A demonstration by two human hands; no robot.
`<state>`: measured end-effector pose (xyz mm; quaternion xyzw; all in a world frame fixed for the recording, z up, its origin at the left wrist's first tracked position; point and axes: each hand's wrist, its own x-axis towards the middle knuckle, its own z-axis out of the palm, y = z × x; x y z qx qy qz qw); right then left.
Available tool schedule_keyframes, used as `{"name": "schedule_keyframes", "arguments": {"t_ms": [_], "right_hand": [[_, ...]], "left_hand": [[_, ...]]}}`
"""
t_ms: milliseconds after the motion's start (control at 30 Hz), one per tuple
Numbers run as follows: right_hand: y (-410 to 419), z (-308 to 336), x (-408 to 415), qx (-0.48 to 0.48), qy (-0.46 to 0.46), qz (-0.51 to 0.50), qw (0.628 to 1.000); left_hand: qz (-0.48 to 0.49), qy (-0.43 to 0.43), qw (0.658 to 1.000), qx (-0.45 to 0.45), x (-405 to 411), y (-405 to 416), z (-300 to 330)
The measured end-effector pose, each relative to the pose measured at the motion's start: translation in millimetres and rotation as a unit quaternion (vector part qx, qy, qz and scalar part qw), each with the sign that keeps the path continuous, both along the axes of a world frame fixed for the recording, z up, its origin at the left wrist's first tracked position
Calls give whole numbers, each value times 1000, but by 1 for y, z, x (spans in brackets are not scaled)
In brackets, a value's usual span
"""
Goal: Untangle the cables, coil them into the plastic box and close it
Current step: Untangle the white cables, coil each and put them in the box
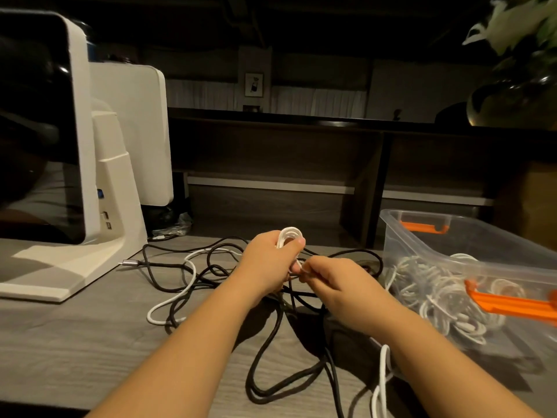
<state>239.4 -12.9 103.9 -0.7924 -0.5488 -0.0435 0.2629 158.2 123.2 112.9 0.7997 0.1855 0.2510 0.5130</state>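
1. Two hands mid-desk: left hand (269, 260) grips white cable coil (289, 236); right hand (334, 282) pinches its loose end.
2. Black cables (265, 342) sprawl at 6–9 o'clock.
3. Plastic box (470, 267) at 3 o'clock, open, touching desk edge (211, 233).

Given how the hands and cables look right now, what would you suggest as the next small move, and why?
Probably tuck the end pinched by the right hand around the white coil in the left hand, then drop it into the open plastic box, which already holds white cables.
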Motion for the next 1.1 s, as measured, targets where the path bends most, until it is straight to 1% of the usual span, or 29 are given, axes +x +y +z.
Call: {"name": "schedule_keyframes", "arguments": {"t_ms": [67,100,133,200,233,333,367,433,500,567,600,667,767,833,967,1000,1100], "right_hand": [[0,0,-3,-29,-60,29,997],[0,-1,-5,-32,-87,49,994],[1,-2,-6,-24,-112,66,991],[2,-5,-2,24,-140,79,987],[2,-5,2,58,-142,77,985],[-1,-3,11,171,-138,65,973],[-2,-3,13,206,-112,63,970],[-2,-1,13,260,-32,42,964],[-2,1,14,283,95,22,954],[-1,5,15,279,217,14,935],[-2,6,16,268,259,5,928],[-4,8,16,244,320,-3,916],[-8,7,17,225,425,22,876],[-12,9,18,229,448,44,863],[-16,14,14,262,464,99,840],[-15,15,14,261,455,99,846],[-12,13,16,259,374,65,888]], "left_hand": [[36,21,996,74,3,0,-3],[45,27,995,83,6,0,-4],[52,32,994,89,7,0,-5],[55,57,990,118,7,-2,-2],[40,71,990,114,6,-4,0],[-50,120,992,4,-2,-12,5],[-76,137,988,-8,-4,-14,5],[-129,172,977,2,-5,-16,1],[-185,208,960,10,-4,-19,-2],[-225,216,950,11,-2,-22,-2],[-241,212,947,12,-2,-24,-2],[-267,200,942,22,-4,-25,1],[-292,184,939,2,-6,-25,2],[-279,142,950,-19,-8,-25,4],[-222,18,972,-74,-7,-21,9],[-207,1,976,-74,-7,-21,8],[-154,-36,986,-49,-3,-26,4]]}}
